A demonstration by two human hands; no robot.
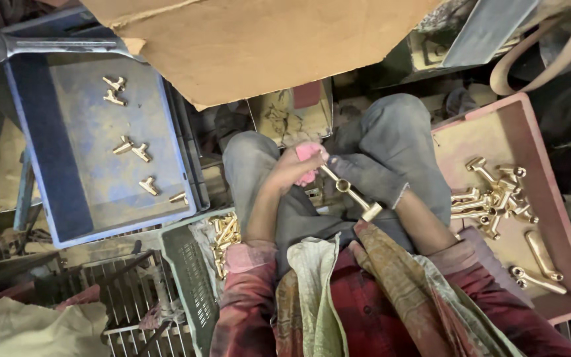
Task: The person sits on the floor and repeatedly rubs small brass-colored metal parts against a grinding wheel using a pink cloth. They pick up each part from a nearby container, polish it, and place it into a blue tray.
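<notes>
Cluttered workshop floor, trays flanking a seated person's knees.
Left hand (292, 170) presses pink cloth (308, 153) on a brass fitting (351, 192), steadied by the gloved right hand (365, 175) gripping it.

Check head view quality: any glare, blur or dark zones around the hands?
Head view: dim, warm light; brass fitting glints mildly, no blown glare. Left hand with pink cloth slightly soft. Right hand is mostly hidden by the knee. Brass parts in the pink tray are sharp; frame corners are dark.
</notes>
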